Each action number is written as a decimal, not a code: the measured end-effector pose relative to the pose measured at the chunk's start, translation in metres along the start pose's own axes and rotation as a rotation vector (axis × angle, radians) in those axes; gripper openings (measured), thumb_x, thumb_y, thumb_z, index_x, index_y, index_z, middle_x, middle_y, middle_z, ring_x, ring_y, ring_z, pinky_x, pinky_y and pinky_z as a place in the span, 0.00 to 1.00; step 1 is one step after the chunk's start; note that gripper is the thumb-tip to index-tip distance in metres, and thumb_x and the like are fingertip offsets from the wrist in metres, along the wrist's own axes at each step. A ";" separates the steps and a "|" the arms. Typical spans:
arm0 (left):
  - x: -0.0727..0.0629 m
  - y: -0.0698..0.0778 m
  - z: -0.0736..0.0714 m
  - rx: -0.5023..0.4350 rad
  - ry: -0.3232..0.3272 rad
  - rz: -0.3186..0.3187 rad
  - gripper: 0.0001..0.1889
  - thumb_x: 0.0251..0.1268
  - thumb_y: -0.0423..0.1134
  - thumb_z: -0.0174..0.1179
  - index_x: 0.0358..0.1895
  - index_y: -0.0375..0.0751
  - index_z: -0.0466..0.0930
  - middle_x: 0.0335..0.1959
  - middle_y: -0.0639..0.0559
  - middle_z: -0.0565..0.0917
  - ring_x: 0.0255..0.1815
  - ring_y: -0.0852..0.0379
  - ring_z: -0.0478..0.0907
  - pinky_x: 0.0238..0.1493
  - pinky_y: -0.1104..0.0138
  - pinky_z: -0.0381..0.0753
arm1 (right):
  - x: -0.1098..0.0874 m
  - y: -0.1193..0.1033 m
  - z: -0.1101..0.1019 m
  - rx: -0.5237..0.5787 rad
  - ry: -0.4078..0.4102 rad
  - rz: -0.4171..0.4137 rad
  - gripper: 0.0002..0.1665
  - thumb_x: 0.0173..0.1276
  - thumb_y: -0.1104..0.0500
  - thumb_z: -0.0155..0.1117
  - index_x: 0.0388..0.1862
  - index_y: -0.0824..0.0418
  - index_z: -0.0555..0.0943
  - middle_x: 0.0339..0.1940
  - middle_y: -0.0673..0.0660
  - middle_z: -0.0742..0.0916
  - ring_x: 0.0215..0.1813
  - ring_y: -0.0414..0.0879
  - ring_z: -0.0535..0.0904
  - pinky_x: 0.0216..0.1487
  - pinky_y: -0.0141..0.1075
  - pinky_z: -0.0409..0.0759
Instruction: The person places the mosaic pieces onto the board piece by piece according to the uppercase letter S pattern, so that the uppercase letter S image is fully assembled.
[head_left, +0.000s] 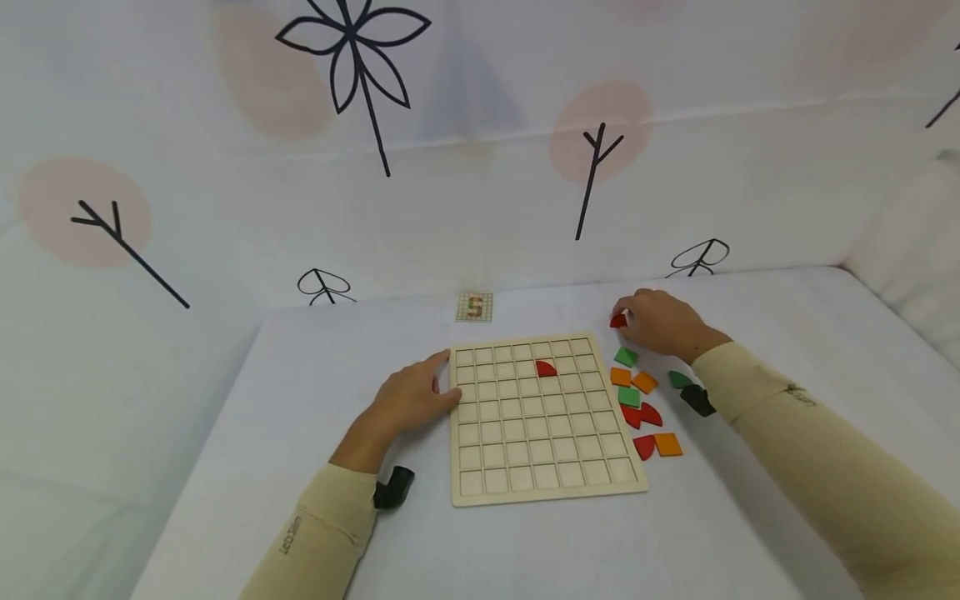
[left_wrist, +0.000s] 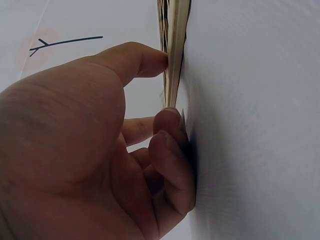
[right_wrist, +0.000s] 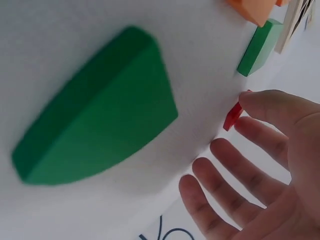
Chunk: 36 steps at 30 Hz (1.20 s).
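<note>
White tabletop (head_left: 292, 367), left hand (head_left: 408, 400) gripping grid board (head_left: 514, 432); right hand (head_left: 662, 323) pinching red wedge (right_wrist: 234, 114), long axis slanting down-left, wrist view

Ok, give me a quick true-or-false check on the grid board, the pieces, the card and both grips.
1. A red quarter-circle lies on the grid board. True.
2. The right grip holds an orange square. False: it pinches a red piece.
3. The left grip touches the grid board's left edge. True.
4. The pattern card lies on the grid board. False: it lies beyond the far edge.
5. All three orange squares sit left of the grid board. False: they sit to its right.
</note>
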<state>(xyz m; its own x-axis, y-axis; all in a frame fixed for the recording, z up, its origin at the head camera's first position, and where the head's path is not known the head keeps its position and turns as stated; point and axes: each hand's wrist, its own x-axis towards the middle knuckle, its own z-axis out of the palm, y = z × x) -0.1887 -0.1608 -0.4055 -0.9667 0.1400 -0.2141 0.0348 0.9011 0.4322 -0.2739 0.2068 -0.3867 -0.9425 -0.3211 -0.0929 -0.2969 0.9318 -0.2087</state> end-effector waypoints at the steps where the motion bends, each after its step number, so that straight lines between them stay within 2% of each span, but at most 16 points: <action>1: 0.000 0.000 0.000 0.001 0.001 0.002 0.39 0.66 0.54 0.63 0.78 0.50 0.60 0.26 0.53 0.76 0.24 0.58 0.69 0.27 0.65 0.65 | -0.001 0.001 0.000 -0.003 -0.001 -0.001 0.21 0.67 0.60 0.65 0.57 0.67 0.81 0.48 0.67 0.84 0.44 0.55 0.78 0.51 0.50 0.82; 7: 0.000 0.000 0.000 0.003 0.004 0.011 0.39 0.66 0.54 0.63 0.78 0.49 0.60 0.26 0.54 0.76 0.24 0.58 0.69 0.27 0.65 0.65 | -0.015 0.002 0.000 0.004 0.012 -0.047 0.19 0.68 0.60 0.64 0.56 0.67 0.83 0.47 0.65 0.85 0.43 0.53 0.79 0.50 0.51 0.81; 12: 0.000 0.002 0.000 -0.004 0.002 0.016 0.39 0.66 0.53 0.63 0.78 0.49 0.60 0.26 0.53 0.76 0.24 0.57 0.69 0.27 0.65 0.65 | -0.032 0.000 -0.003 0.005 0.005 -0.056 0.16 0.68 0.58 0.68 0.52 0.63 0.85 0.47 0.61 0.85 0.45 0.53 0.79 0.52 0.51 0.81; 21: 0.000 0.002 0.000 0.006 0.002 0.004 0.39 0.66 0.53 0.63 0.78 0.49 0.60 0.27 0.53 0.76 0.25 0.57 0.70 0.28 0.65 0.66 | -0.055 -0.013 -0.001 0.086 -0.078 -0.141 0.11 0.65 0.58 0.71 0.47 0.55 0.87 0.43 0.52 0.85 0.43 0.47 0.77 0.46 0.42 0.82; 24: 0.000 0.001 0.001 0.003 -0.002 0.004 0.39 0.67 0.54 0.63 0.78 0.49 0.60 0.27 0.54 0.76 0.25 0.58 0.70 0.28 0.65 0.66 | -0.058 -0.018 0.002 0.097 -0.104 -0.157 0.10 0.65 0.57 0.71 0.46 0.55 0.87 0.41 0.50 0.84 0.41 0.45 0.77 0.43 0.38 0.80; 29: 0.000 0.000 0.001 -0.001 -0.002 0.007 0.39 0.67 0.53 0.63 0.78 0.49 0.60 0.27 0.54 0.76 0.25 0.58 0.69 0.28 0.65 0.66 | -0.058 -0.022 0.004 0.078 -0.089 -0.192 0.09 0.63 0.57 0.73 0.43 0.55 0.88 0.36 0.49 0.83 0.38 0.43 0.75 0.39 0.35 0.77; 36: 0.002 0.000 -0.001 -0.001 -0.003 0.004 0.39 0.66 0.53 0.63 0.78 0.49 0.60 0.27 0.53 0.76 0.25 0.57 0.70 0.28 0.65 0.66 | -0.058 -0.027 0.002 0.062 -0.086 -0.187 0.10 0.62 0.57 0.74 0.42 0.56 0.88 0.34 0.49 0.82 0.37 0.43 0.74 0.37 0.35 0.76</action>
<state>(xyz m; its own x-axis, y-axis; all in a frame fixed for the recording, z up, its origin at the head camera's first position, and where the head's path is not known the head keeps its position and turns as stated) -0.1907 -0.1612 -0.4050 -0.9659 0.1451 -0.2146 0.0388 0.9002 0.4338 -0.2113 0.2001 -0.3774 -0.8544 -0.5034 -0.1293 -0.4530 0.8432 -0.2894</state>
